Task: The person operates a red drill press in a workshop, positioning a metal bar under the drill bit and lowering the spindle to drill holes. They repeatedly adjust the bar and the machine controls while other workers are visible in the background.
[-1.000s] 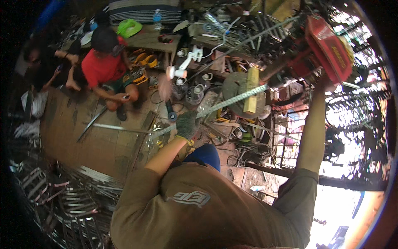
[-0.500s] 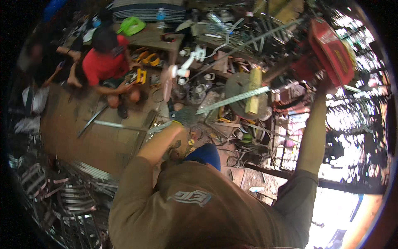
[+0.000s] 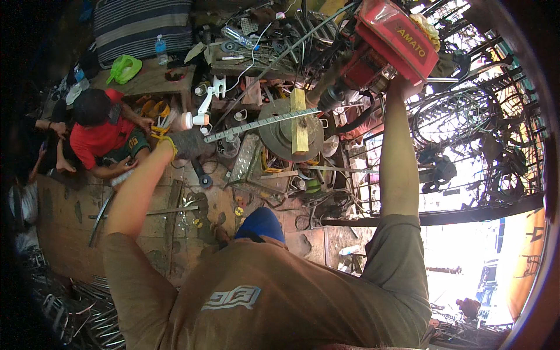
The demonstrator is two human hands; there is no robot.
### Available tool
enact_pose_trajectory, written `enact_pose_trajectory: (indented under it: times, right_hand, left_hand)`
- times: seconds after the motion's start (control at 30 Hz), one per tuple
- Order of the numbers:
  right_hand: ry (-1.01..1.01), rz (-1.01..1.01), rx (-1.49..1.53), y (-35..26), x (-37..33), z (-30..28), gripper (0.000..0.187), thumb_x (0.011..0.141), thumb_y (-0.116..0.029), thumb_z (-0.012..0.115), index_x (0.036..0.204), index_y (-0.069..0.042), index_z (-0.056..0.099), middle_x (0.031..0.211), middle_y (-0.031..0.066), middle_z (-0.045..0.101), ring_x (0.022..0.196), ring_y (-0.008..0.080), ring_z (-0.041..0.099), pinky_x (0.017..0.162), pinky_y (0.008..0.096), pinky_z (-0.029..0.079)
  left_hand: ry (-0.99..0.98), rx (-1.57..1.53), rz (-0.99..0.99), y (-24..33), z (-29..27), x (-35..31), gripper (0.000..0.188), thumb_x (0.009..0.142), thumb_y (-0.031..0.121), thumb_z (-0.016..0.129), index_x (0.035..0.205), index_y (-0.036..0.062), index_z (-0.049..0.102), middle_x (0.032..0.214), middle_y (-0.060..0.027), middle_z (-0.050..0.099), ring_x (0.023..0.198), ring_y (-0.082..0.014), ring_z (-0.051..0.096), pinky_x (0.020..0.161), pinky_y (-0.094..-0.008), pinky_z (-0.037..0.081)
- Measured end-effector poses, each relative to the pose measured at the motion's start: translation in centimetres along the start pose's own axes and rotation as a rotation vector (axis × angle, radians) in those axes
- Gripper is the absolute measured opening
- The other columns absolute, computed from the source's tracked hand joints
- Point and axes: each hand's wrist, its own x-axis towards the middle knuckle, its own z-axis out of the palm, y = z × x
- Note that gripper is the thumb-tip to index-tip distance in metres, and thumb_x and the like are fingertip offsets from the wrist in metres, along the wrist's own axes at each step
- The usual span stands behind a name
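Observation:
My left hand (image 3: 193, 143), in a dark grey glove with a yellow cuff, is closed around the near end of a long notched metal strip (image 3: 256, 125). The strip runs to the right across a squared wooden block (image 3: 298, 125), which lies on the round table (image 3: 273, 137) of a red drill press (image 3: 396, 41). Its far end sits just by the drill chuck (image 3: 331, 98). My right hand (image 3: 401, 88) is raised against the underside of the press's red housing; its fingers are hidden there.
A co-worker in a red shirt (image 3: 99, 131) sits on the floor at left, near yellow objects. A white jointed lamp (image 3: 205, 105) stands beyond my left hand. Behind lies a cluttered workbench (image 3: 256, 64). A grinder-like tool (image 3: 202, 175) and flat metal bars (image 3: 151, 212) rest on the floor.
The whole view has swung, so the press and bench appear further left. My left arm reaches out further left, still gripping the strip. My right hand stays at the press housing.

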Motion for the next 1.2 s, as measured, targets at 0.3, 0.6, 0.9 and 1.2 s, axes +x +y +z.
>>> enact_pose_trajectory:
  times: [0.3,0.6,0.9,1.2]
  right_hand:
    - [0.022,-0.02,0.148,-0.4,0.0,-0.3,0.027,0.074,-0.017,0.076,0.093,0.0,0.066,0.087,0.0082,0.067,0.082,0.0172,0.062,0.072,0.0346,0.05]
    - [0.058,-0.038,0.121,2.5,0.2,0.7,0.033,0.08,-0.024,0.073,0.101,-0.001,0.063,0.095,0.0105,0.068,0.085,0.0183,0.063,0.075,0.0348,0.05]
    - [0.035,0.19,0.567,3.5,0.4,1.5,0.029,0.081,-0.014,0.074,0.098,-0.002,0.054,0.088,0.0035,0.062,0.078,0.0108,0.057,0.063,0.0294,0.049]
    - [0.006,-0.035,0.273,3.3,0.0,0.9,0.037,0.083,-0.025,0.076,0.101,-0.001,0.055,0.088,0.0079,0.065,0.082,0.0164,0.062,0.075,0.034,0.051]
  left_hand:
    - [-0.342,0.636,0.237,3.7,-13.2,0.7,0.034,0.084,0.03,0.06,0.118,0.0215,0.063,0.093,-0.0169,0.069,0.087,-0.0337,0.068,0.077,-0.0452,0.055]
    - [-0.118,0.195,-0.053,8.0,-19.4,1.7,0.058,0.078,0.058,0.061,0.083,0.0013,0.074,0.079,-0.0158,0.07,0.076,-0.0272,0.067,0.076,-0.04,0.051]
    - [-0.174,0.378,0.255,6.4,-20.1,4.9,0.037,0.087,0.045,0.059,0.091,0.0111,0.073,0.077,-0.0108,0.07,0.071,-0.0222,0.065,0.07,-0.0374,0.05]
    - [-0.231,0.214,-0.172,10.7,-22.7,4.8,0.017,0.083,0.031,0.066,0.087,0.0165,0.074,0.065,-0.0053,0.066,0.057,-0.0199,0.061,0.055,-0.0382,0.048]
